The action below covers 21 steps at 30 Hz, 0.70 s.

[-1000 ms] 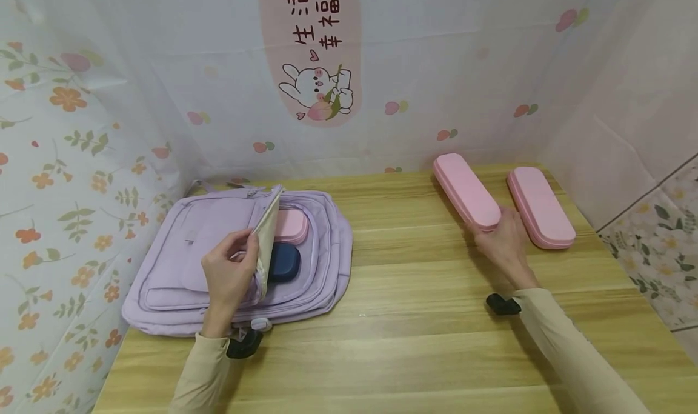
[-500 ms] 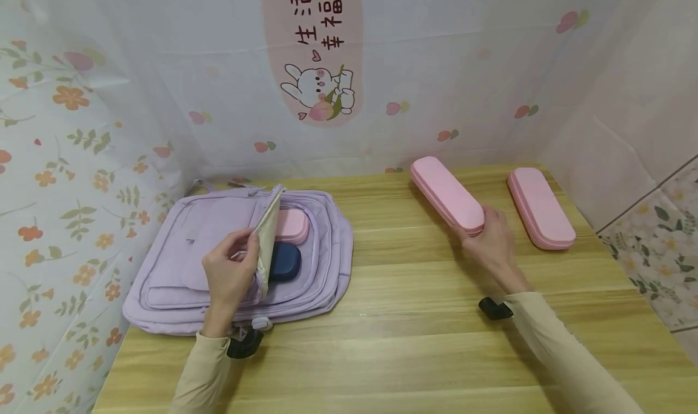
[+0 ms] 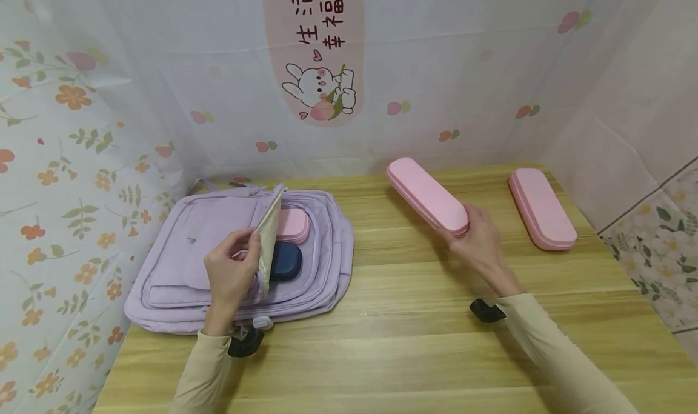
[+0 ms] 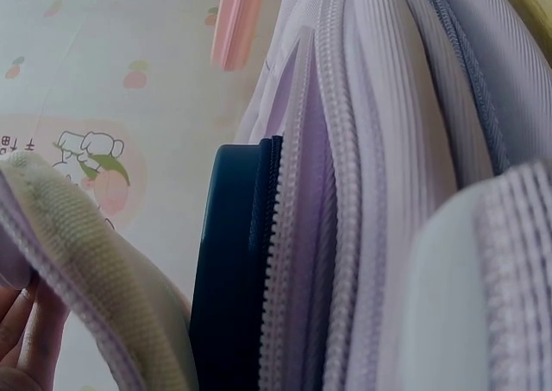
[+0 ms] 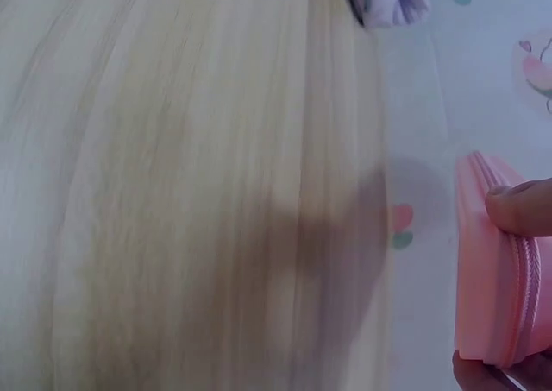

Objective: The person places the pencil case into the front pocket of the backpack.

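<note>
A lilac backpack [image 3: 174,256] lies flat on the left of the table with its front pocket unzipped. My left hand [image 3: 229,274] pinches the edge of the pocket's cream-lined flap [image 3: 269,241] and holds it raised. Inside the pocket sit a navy zip case [image 3: 286,261] and a pink case [image 3: 292,225], both partly hidden by the flap. My right hand [image 3: 480,244] grips the near end of a pink pencil case [image 3: 428,196], thumb on its zipped side in the right wrist view. That case is tilted and held above the table, its far end pointing back and left.
A second pink case [image 3: 542,209] lies at the table's right end. The wooden table [image 3: 382,341] stretches between the backpack and the right hand. Patterned cloth [image 3: 436,68] hangs behind and at the left side.
My right hand has carried the pink pencil case leftward, away from the other pink case on the right. The left hand and raised flap have stayed in place.
</note>
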{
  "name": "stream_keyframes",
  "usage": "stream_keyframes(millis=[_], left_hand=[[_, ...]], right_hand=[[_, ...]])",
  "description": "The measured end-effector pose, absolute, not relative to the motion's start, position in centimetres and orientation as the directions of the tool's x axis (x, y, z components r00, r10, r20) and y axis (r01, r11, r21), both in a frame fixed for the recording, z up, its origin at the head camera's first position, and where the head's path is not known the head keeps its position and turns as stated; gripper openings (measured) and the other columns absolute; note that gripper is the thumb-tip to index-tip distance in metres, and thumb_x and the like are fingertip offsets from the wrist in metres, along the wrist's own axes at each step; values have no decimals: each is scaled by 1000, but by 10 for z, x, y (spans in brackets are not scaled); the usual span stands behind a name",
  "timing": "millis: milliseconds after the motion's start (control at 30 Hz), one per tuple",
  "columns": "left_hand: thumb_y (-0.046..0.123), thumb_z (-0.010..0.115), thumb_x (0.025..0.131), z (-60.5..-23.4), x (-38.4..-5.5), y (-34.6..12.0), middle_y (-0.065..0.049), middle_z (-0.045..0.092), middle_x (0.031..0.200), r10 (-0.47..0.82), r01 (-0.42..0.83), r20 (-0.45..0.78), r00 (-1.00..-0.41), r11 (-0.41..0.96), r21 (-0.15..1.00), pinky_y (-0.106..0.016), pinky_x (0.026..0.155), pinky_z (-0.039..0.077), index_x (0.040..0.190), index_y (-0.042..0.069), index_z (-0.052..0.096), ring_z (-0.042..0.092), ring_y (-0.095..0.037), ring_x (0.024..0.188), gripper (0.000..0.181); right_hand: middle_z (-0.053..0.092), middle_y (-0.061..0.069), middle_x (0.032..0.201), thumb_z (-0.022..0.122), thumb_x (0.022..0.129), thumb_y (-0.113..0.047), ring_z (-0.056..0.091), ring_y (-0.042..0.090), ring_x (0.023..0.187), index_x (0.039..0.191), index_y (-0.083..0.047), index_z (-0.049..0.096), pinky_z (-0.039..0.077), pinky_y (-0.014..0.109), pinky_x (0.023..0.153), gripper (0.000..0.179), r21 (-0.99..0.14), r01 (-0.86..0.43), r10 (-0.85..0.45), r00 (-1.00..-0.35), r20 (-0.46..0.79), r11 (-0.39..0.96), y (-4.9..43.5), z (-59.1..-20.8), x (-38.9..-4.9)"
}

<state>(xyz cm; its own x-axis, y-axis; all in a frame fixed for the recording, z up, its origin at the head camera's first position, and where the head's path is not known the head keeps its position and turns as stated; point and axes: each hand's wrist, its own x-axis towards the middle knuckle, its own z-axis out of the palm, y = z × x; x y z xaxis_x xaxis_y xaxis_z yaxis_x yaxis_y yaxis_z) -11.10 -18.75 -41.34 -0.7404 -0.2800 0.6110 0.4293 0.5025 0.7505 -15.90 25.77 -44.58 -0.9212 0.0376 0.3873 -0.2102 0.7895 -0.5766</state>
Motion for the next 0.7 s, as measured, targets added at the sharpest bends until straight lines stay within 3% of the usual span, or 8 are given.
stream_keyframes(millis=[567,700], left_hand=[[0,70,89,-416,-112,-189,-23,73,76,-276,424,610,-743,511,747,-4,61,51,99,-7,76,61,14,66,13],[0,70,89,-415,-110,-188,-21,73,76,-272,433,616,-739,509,744,-3,62,51,99,-6,76,61,12,66,13]], right_hand=[[60,30,126,88,74,-23,58,45,116,133,9,54,48,58,98,75,-576,-297,-93,-930,356,762,219,-439,-151],[63,27,122,90,72,-23,60,40,108,133,8,55,51,53,91,77,-580,-330,-123,-922,366,745,209,-437,-146]])
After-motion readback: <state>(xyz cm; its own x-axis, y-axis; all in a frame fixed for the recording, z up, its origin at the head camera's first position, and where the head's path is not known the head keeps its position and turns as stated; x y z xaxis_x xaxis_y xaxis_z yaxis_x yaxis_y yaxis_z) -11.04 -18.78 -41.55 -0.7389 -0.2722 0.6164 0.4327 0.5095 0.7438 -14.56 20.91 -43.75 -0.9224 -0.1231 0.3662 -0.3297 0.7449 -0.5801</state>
